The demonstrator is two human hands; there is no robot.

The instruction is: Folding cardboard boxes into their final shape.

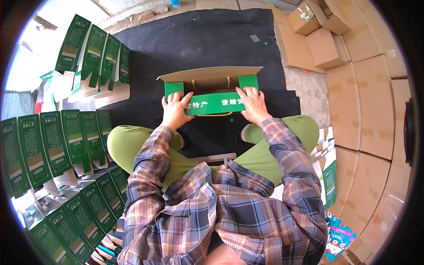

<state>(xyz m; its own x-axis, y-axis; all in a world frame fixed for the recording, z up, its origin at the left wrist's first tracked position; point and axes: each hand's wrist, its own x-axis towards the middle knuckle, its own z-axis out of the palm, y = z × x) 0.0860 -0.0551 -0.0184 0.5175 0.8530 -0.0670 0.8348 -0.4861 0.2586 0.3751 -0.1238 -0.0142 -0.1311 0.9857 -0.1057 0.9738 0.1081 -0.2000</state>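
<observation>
I am seeing the left hand (176, 108) gripping the near left corner of the box (214, 104), fingers bending over the edge. Unequal pressure could be skewing this corner, and the left flap (173, 88) could be creasing if the fingers are forcing it. The box is sitting open in front of the person, over the mat (198, 42), its green face turning toward the body; I am not managing to tell whether its base is lying flat. The far flap (212, 72) is leaning away; a hard pull could be tearing its fold. Gold cords (229, 84) are hanging inside and could be catching under a closing flap. The right flap (248, 81) is standing behind the right hand (255, 105), which is clasping the near right corner; a slipping hold there could be letting the box twist.

Surface and room: green cartons (78, 137) are standing in rows at far left. The black mat is covering the central floor, with a grey scrap (255, 38) lying on it. Bare concrete (314, 95) is showing beyond its right edge. Open brown boxes (329, 48) are lying at upper right, and sealed cases (375, 101) are lining the right side.
</observation>
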